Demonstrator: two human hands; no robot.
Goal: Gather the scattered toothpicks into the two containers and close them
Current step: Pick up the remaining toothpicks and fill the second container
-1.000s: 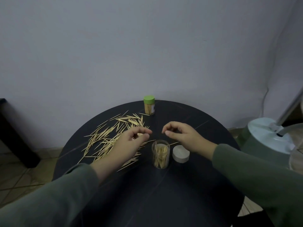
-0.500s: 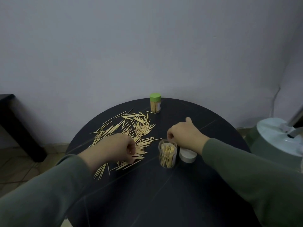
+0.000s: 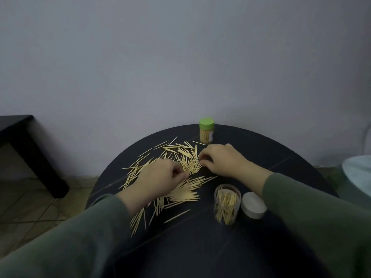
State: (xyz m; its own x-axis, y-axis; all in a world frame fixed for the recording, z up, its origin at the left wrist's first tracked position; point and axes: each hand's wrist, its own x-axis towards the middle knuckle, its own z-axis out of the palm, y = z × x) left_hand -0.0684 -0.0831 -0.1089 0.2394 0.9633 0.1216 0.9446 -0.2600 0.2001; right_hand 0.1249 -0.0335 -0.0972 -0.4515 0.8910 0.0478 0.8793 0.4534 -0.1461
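Several pale toothpicks [image 3: 186, 194] lie scattered over the left half of a round black table [image 3: 200, 247]. My left hand [image 3: 158, 180] sits in the pile with its fingers curled, pinching toothpicks. My right hand [image 3: 220, 159] reaches over the pile's far right side, fingertips pinching toothpicks there. A clear open container [image 3: 227, 204] partly filled with toothpicks stands upright at the front right of the pile. Its grey-white lid [image 3: 253, 205] lies beside it on the right. A second container with a green lid [image 3: 206, 130], closed, stands at the table's far edge.
A dark bench or table [image 3: 26, 145] stands on the tiled floor at the left. A pale round object [image 3: 359, 169] shows at the right edge. A plain wall runs behind the table.
My right hand has left the open container and moved left and forward onto the pile. My left hand stays in the pile with curled fingers. The camera view has shifted left.
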